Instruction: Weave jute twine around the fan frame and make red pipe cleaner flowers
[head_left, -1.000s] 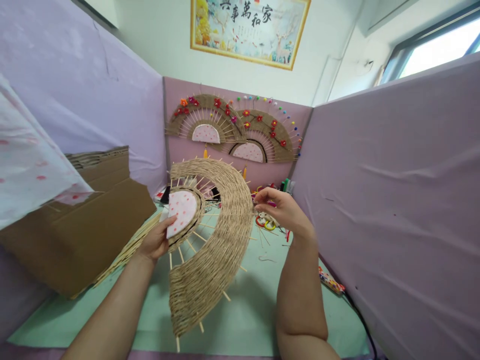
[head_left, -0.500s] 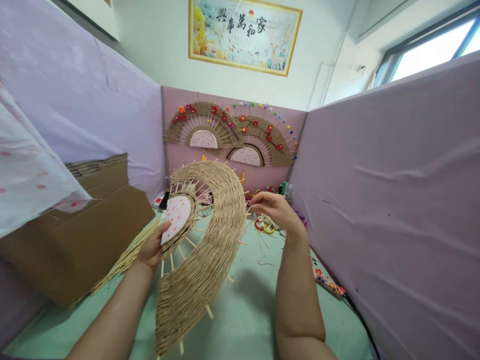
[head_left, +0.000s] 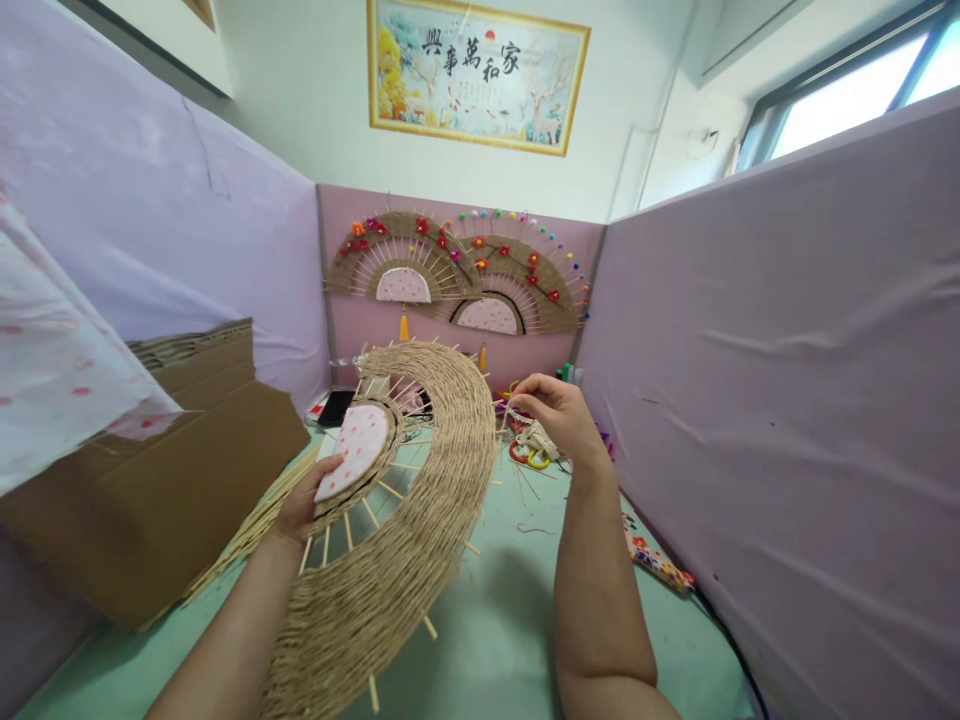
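Observation:
A large half-round fan (head_left: 457,440) of woven brown twine on thin wooden sticks is held up, tilted, over the table. My left hand (head_left: 304,495) is closed on its inner half-disc (head_left: 356,450), covered in white cloth with pink dots, the thumb lying on the cloth. Stick ends poke out past the woven band. Just off the band's outer right edge, my right hand (head_left: 551,410) pinches a thin strand of twine (head_left: 505,415) between thumb and fingertips. Where the strand joins the fan is too small to make out.
Two finished fans (head_left: 405,240) with red flowers hang on the pink back panel. Scissors (head_left: 538,458) and craft bits lie behind my right hand. Cardboard (head_left: 165,480) and a bundle of straws (head_left: 259,510) are at left. Purple cloth walls (head_left: 780,400) flank the green table (head_left: 517,620).
The fan has tilted and its lower end has swung left and nearer to me, with my left hand slightly lower. My right hand has shifted slightly right, away from the fan's edge, still pinching.

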